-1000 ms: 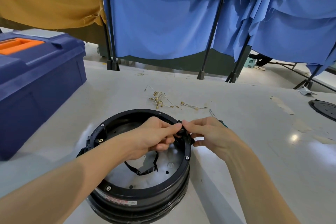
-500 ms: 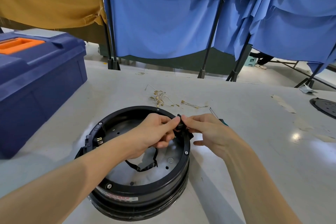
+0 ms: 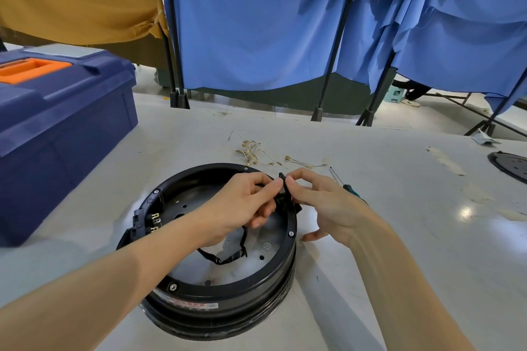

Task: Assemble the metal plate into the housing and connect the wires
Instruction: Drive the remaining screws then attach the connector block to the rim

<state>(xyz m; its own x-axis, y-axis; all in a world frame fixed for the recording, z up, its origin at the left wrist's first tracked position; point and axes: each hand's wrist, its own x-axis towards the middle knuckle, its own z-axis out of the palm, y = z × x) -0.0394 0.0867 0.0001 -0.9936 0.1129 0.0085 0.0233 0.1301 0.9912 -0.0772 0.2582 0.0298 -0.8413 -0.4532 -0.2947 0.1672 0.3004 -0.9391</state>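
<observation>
Your left hand [image 3: 242, 208] and right hand [image 3: 322, 202] both pinched the black connector [image 3: 283, 184] at two o'clock on the housing [image 3: 216, 291] rim, likely steadying it to seat. Its slack wire [image 3: 228, 260] drooped over the plate [image 3: 256, 268] already inside.

Glossy black plastic housing [image 3: 216, 291]; dull metal plate [image 3: 268, 248] inside; smooth, faintly shiny table [image 3: 399, 236].

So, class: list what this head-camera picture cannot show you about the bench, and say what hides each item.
Head view only.
Covered: small black plastic part, by the left hand and right hand pinching it.
Half hidden: green-handled screwdriver, handle behind the right hand.
Cut by the right edge: black perforated disc.
Too small to read: red-printed label on the black round housing.
</observation>
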